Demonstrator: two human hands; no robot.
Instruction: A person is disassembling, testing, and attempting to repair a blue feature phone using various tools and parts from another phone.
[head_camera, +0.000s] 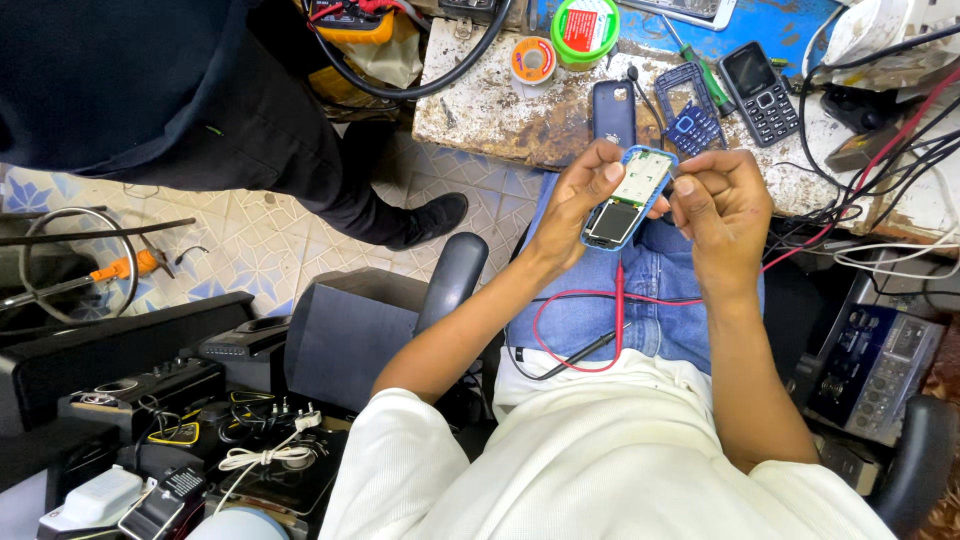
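Blue plastic frames the opened mobile phone (628, 197), which sits just above the middle of the head view, over the person's lap and short of the workbench (500, 115) edge, its bare circuit board and small dark screen facing up. The left hand (578, 195) cradles it from the nine o'clock side, fingers curled round the lower edge and thumb laid along the frame. The right hand (722, 205), at three o'clock of the phone, is bunched, thumb and forefinger pinched together at the phone's upper right corner; whether they grip a small part or only the frame's edge cannot be made out. By the look of it, the step in hand is work on the stripped handset, at that corner. A further move there would call for a steady left hold and a fine pinch. At twelve o'clock on the bench lie a dark blue back cover (613, 110), a blue keypad frame (692, 112) and a black keypad phone (758, 92). Red and black probe leads (612, 320) trail across the lap at six o'clock.
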